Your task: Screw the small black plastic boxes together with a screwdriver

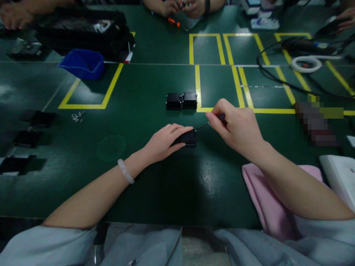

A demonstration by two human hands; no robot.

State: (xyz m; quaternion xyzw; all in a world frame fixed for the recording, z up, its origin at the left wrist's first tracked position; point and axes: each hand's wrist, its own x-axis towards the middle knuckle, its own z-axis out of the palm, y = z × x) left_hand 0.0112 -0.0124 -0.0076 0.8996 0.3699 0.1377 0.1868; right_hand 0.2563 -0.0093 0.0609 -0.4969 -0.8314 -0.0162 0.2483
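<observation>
On the green table, my left hand (168,142) presses over a small black box-shaped part (189,137), thumb on the near side and fingers along the far side. My right hand (235,125) is closed around the dark handle of a screwdriver (202,126). Its thin shaft points left, and the tip meets the upper right corner of the black part. Just beyond, two similar black parts (181,101) sit side by side. What the part looks like under my left palm is hidden.
Small screws (77,116) lie left, below a blue bin (83,63) and a black crate (83,31). More black parts (27,138) line the left edge. A pink cloth (255,181) lies under my right forearm. Cables (266,70) curl at right. A co-worker's hands (185,7) work opposite.
</observation>
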